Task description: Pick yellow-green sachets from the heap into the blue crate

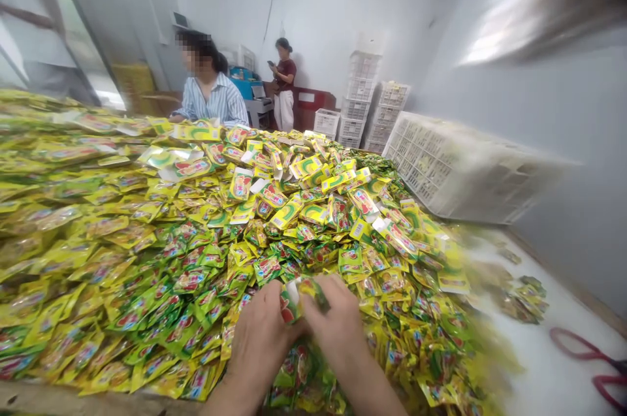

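Low in the middle of the head view, my left hand (pixel 260 331) is closed around a small printed box (pixel 289 309) with a white flap showing at its top. My right hand (pixel 336 315) is closed right beside it, its fingers on a yellow-green candy packet (pixel 316 290) held against the box. The fingers partly cover both things. Under and around my hands spreads a big heap of shiny yellow and green candy packets (pixel 189 279). Several printed cardboard boxes (pixel 289 212) lie on top of the heap beyond my hands, some with white flaps sticking out.
A white plastic crate (pixel 421 158) stands at the table's right side. Red-handled scissors (pixel 580 356) and some loose packets (pixel 526 298) lie on the white tabletop (pixel 548 344). A person in a striped shirt (pixel 215 99) sits across the heap; others stand farther back near stacked crates (pixel 357 99).
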Action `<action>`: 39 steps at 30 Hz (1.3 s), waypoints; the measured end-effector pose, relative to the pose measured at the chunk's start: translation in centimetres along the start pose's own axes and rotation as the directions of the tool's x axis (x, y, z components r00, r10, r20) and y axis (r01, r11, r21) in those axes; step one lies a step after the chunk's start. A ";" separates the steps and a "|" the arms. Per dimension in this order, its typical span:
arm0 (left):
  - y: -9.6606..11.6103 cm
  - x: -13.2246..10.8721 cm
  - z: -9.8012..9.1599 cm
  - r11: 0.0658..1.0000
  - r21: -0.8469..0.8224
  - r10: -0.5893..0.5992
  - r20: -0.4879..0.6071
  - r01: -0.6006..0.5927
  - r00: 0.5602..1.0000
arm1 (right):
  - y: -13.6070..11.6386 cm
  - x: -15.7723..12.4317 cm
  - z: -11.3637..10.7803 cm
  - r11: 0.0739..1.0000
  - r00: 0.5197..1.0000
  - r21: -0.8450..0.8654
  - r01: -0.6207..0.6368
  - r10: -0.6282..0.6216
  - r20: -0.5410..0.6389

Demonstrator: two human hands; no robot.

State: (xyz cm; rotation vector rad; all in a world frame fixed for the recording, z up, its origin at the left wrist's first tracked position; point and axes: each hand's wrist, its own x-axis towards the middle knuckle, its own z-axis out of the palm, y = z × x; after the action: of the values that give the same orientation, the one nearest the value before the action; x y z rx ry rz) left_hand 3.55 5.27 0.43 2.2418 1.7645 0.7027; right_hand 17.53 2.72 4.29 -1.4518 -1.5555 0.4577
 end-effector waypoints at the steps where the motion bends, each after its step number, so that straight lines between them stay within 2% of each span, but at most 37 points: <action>1: 0.0 -0.3 0.4 0.999 0.033 -0.015 -0.048 0.017 0.999 | 0.4 -0.2 0.0 0.999 0.998 -0.039 -0.021 0.023 0.066; 5: -0.4 -1.6 2.2 0.993 0.109 0.050 -0.151 -0.034 0.987 | 0.8 0.2 -1.6 0.992 0.939 -0.124 0.010 0.033 0.341; 7: -0.7 -2.4 3.1 0.995 0.047 0.092 -0.170 -0.085 0.981 | 0.2 0.9 -2.7 0.994 0.916 -0.101 0.037 0.007 0.400; 10: -0.8 -3.3 4.1 0.994 -0.084 0.057 -0.153 -0.070 0.987 | -0.7 1.8 -3.5 0.998 0.936 -0.053 0.037 -0.016 0.351; 12: -0.7 -3.7 4.2 0.990 -0.135 -0.048 -0.070 0.038 0.996 | -0.9 1.5 -2.9 0.998 0.961 -0.014 0.061 -0.055 0.272; 15: -0.1 -3.8 3.6 0.972 -0.138 -0.185 0.041 0.189 0.982 | -0.4 -0.3 -0.8 0.990 0.966 -0.035 0.139 -0.128 0.223; 17: 0.1 -3.8 3.2 0.969 -0.107 -0.218 0.061 0.224 0.974 | 0.2 -1.7 0.4 0.989 0.970 -0.086 0.122 -0.101 0.221; 19: 0.2 -3.9 3.1 0.972 -0.089 -0.214 0.048 0.218 0.976 | 0.7 -2.4 1.0 0.992 0.975 -0.120 0.033 -0.006 0.222; 22: 0.3 -4.3 3.5 0.983 -0.104 -0.153 -0.022 0.150 0.988 | 0.7 -1.9 0.6 0.982 0.943 -0.184 -0.046 0.103 0.316; 25: 0.2 -4.8 3.7 0.967 -0.225 -0.129 -0.035 0.118 0.991 | 0.3 -0.4 -0.7 0.982 0.858 -0.187 0.035 0.067 0.510; 27: 0.1 -5.1 3.3 0.883 -0.436 -0.159 0.072 0.174 0.985 | 0.0 0.4 -1.4 0.989 0.835 -0.143 0.021 0.061 0.547; 28: -0.1 -5.2 2.9 0.801 -0.560 -0.155 0.147 0.211 0.977 | -0.1 0.7 -1.6 0.993 0.847 -0.118 -0.017 0.077 0.525; 30: -0.6 -5.4 2.2 0.563 -0.781 -0.087 0.270 0.271 0.959 | -0.1 1.0 -1.4 0.996 0.892 -0.055 -0.072 0.089 0.444; 32: -1.2 -5.5 1.6 0.309 -0.899 0.011 0.330 0.311 0.944 | 0.0 0.7 -0.7 1.000 0.927 -0.009 -0.020 0.022 0.376; 34: -1.7 -5.6 1.4 0.156 -0.928 0.066 0.352 0.339 0.934 | 0.4 -0.1 0.1 0.994 0.928 -0.023 0.105 -0.090 0.361; 37: -2.0 -5.6 1.5 0.134 -0.927 0.088 0.362 0.349 0.928 | 0.9 -1.5 0.3 0.983 0.908 -0.053 0.176 -0.141 0.394; 39: -2.0 -5.4 1.6 0.155 -0.924 0.073 0.364 0.350 0.929 | 1.2 -2.2 -0.3 0.993 0.920 0.015 0.121 -0.118 0.375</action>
State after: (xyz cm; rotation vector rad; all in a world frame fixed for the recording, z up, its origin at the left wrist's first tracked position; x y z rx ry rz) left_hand 1.66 0.87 -3.09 1.0792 0.7719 0.9559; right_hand 18.15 0.94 2.68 -1.3169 -1.9382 0.6875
